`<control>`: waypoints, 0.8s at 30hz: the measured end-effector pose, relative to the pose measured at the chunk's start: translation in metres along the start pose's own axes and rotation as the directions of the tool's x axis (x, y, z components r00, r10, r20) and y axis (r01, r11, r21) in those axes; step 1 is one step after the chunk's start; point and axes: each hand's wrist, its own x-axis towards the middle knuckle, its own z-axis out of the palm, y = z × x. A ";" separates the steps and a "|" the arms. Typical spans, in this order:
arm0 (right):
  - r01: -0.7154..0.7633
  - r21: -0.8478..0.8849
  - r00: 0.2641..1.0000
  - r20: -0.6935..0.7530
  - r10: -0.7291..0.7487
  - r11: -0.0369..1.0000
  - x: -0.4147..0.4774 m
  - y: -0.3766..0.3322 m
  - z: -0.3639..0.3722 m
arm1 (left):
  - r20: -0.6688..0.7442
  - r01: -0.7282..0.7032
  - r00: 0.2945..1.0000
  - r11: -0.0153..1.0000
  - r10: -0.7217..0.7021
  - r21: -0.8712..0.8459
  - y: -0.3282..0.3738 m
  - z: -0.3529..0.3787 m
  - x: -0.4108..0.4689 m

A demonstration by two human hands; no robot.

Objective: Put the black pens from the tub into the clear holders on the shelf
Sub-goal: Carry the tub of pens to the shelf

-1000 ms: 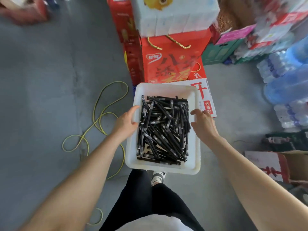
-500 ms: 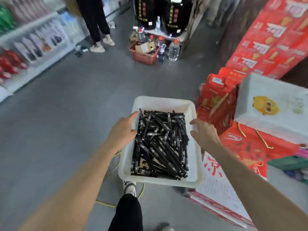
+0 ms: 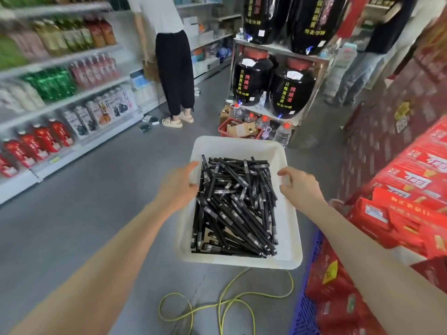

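Observation:
A white plastic tub (image 3: 238,146) full of black pens (image 3: 235,206) hangs in the air in front of me, above the grey floor. My left hand (image 3: 180,187) grips the tub's left rim, thumb over the edge. On the opposite side my right hand (image 3: 301,186) grips the right rim, fingers curled over it. No clear holders are in view.
A shelf (image 3: 60,97) of bottles and cartons runs along the left. A person (image 3: 169,59) stands at it ahead. Black jars on a rack (image 3: 275,85) and a red basket (image 3: 238,129) stand straight ahead. Red boxes (image 3: 411,189) are stacked right. A yellow cord (image 3: 227,303) lies on the floor.
The tub has been lifted off the floor and carried as I turned from the red boxes toward the aisle. Both hands keep their hold on the rims.

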 end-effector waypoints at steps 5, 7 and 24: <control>0.021 0.011 1.000 -0.015 -0.021 1.000 0.114 -0.038 0.009 | -0.036 -0.003 0.999 1.000 0.003 0.007 -0.022 -0.024 0.114; 0.031 0.009 0.999 -0.009 -0.031 0.999 0.165 -0.047 0.016 | -0.045 -0.005 0.999 1.000 0.006 0.012 -0.027 -0.029 0.163; 0.130 -0.006 0.991 0.036 -0.129 0.992 0.638 -0.137 0.067 | -0.083 0.098 0.991 0.994 -0.101 -0.041 -0.073 -0.080 0.609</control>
